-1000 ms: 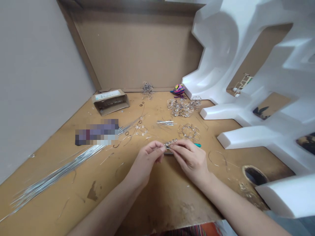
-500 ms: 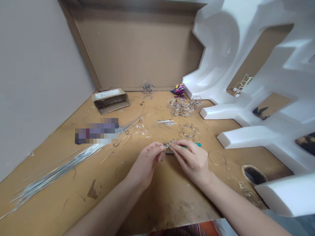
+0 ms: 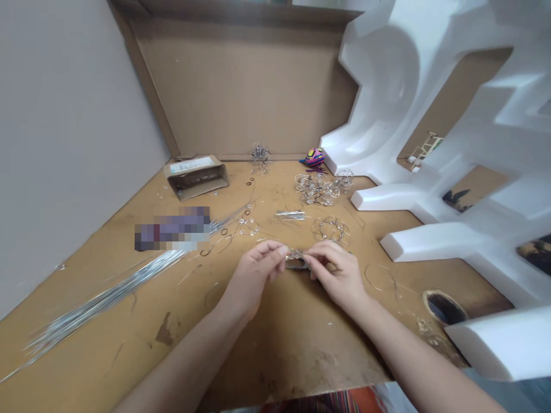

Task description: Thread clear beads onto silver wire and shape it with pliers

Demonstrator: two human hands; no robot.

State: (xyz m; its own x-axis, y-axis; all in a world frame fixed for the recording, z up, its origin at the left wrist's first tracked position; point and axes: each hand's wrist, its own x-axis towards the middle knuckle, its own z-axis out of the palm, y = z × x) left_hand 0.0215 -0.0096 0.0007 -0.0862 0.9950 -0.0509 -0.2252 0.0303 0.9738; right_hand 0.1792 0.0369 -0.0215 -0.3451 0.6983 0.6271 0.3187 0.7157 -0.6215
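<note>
A small beaded wire piece (image 3: 294,254) with clear beads is stretched between my two hands, just above the table. My left hand (image 3: 260,269) pinches its left end between thumb and forefinger. At the right end, the thumb and forefinger of my right hand (image 3: 333,267) are closed on it. Under the beads lies a dark flat tool (image 3: 296,264), partly covered by my fingers; its kind I cannot make out. Beyond my right hand is a ring of wire and clear beads (image 3: 331,230). A bundle of short wires (image 3: 291,215) lies farther back.
Long straight wires (image 3: 124,289) stretch across the left of the table (image 3: 275,355). An open cardboard box (image 3: 198,176) stands back left. Beaded wire pieces (image 3: 321,189) are heaped back right, near a colourful ball-like object (image 3: 314,157). White moulded foam (image 3: 408,241) borders the right, beside a hole (image 3: 444,307).
My right fingers have shifted slightly and their grip on the beaded wire has changed. The beads now lie nearly level between my hands instead of slanting up. The teal handle is hidden now.
</note>
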